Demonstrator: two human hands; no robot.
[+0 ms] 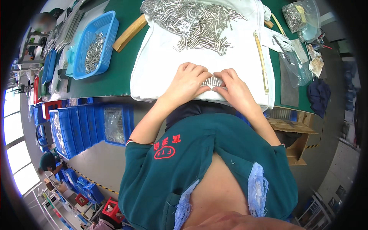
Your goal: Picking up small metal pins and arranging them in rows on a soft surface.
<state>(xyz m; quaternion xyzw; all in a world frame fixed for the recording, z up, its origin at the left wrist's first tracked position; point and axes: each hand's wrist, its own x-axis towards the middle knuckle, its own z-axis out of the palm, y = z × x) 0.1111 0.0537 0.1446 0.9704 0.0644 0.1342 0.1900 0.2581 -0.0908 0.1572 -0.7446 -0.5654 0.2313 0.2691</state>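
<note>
Covering the green table point(115, 73), white cloth point(161, 65) keeps the far pin heap point(195, 21) from rolling; left hand point(189, 82) and right hand point(234, 87) press together around a small pin row point(212, 81), near edge, aligning them

From my seat at the feed I see a short-sleeved top in dark teal green, its sleeves ending above the elbows, so both forearms are bare down to the wrists. My left hand point(188, 82) and right hand point(234, 89) wear no gloves, rings or watch that I can make out. On the left chest of the top sits a red embroidered marking: a few characters above an oval outline with letters inside. Lower down, the fabric is split open, and both torn edges are frayed into pale blue-white threads. A darker navy layer shows at the waist, next to the desk's near edge.
</note>
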